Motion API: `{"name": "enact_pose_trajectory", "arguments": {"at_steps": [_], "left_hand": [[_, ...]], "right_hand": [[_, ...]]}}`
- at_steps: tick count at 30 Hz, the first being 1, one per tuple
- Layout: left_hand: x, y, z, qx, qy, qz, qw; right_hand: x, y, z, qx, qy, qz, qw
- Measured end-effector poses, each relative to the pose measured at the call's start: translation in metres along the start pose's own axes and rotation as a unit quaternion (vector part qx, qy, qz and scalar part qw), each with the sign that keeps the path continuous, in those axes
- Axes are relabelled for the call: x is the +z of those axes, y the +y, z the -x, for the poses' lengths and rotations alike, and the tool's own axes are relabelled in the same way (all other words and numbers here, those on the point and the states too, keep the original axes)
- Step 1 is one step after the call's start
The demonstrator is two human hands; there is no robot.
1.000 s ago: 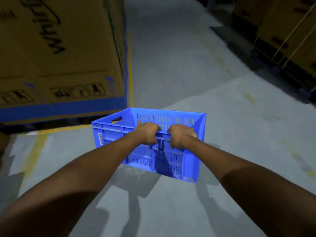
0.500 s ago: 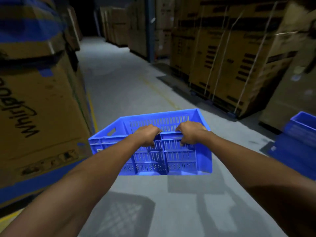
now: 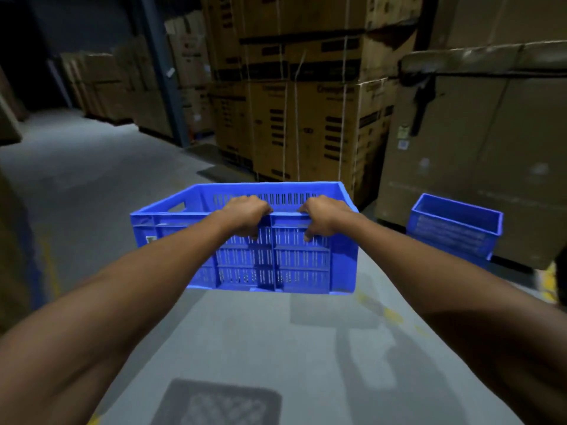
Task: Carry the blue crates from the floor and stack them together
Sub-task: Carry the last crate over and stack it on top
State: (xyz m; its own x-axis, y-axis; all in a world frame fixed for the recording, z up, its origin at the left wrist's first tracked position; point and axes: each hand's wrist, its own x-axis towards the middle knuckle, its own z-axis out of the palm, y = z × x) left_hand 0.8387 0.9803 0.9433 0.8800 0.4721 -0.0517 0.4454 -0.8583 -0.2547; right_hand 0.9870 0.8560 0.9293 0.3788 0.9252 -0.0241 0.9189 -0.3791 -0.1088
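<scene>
Blue crate carried in both hands, above the floor.
The left hand (image 3: 247, 217) and the right hand (image 3: 325, 216) each grip the near rim of the carried crate (image 3: 276, 262); a crate stack (image 3: 454, 228) stands on the grey floor (image 3: 92, 185) at right, beside cardboard boxes (image 3: 491, 148).

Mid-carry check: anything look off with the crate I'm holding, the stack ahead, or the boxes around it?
Nothing stands out. The carried crate looks empty and roughly level, left hand and right hand gripping its near rim. The blue crate stack sits squarely on the floor; the cardboard boxes behind look upright.
</scene>
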Motion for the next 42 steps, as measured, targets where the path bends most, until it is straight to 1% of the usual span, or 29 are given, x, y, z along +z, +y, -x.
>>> {"name": "enact_pose_trajectory", "arguments": {"at_steps": [5,10,12,14,16,18,22,27,33,37,42], "left_hand": [[-0.045,0.023,-0.095,0.043,0.031,-0.044,0.998],[-0.063,0.03,-0.186,0.075,0.04,-0.06,0.995],[-0.062,0.03,-0.228,0.095,0.023,-0.033,0.995],[-0.058,0.032,-0.277,0.117,-0.009,0.026,0.993],[-0.056,0.035,-0.327,0.134,-0.051,0.086,0.986],[-0.052,0.038,-0.376,0.157,-0.065,0.116,0.979],[-0.044,0.033,-0.476,0.17,-0.017,0.153,0.973],[-0.054,0.048,-0.581,0.234,0.011,0.146,0.961],[-0.059,0.09,-0.688,0.266,0.064,0.123,0.954],[-0.057,0.125,-0.767,0.264,0.11,0.121,0.95],[-0.071,0.172,-0.86,0.283,0.106,0.101,0.948]], "right_hand": [[-0.039,0.07,-0.035,0.072,-0.025,-0.016,0.997],[-0.049,0.126,-0.078,0.117,0.049,-0.042,0.991],[-0.049,0.148,-0.101,0.13,0.063,-0.042,0.989],[-0.048,0.172,-0.131,0.141,0.078,-0.028,0.987],[-0.048,0.196,-0.163,0.153,0.093,-0.007,0.984],[-0.05,0.219,-0.199,0.165,0.105,0.007,0.981],[-0.06,0.265,-0.266,0.197,0.112,0.028,0.973],[-0.067,0.332,-0.324,0.243,0.123,0.032,0.962],[-0.064,0.422,-0.375,0.281,0.139,0.034,0.949],[-0.057,0.497,-0.41,0.295,0.154,0.05,0.942],[-0.066,0.592,-0.455,0.306,0.147,0.043,0.94]]}}
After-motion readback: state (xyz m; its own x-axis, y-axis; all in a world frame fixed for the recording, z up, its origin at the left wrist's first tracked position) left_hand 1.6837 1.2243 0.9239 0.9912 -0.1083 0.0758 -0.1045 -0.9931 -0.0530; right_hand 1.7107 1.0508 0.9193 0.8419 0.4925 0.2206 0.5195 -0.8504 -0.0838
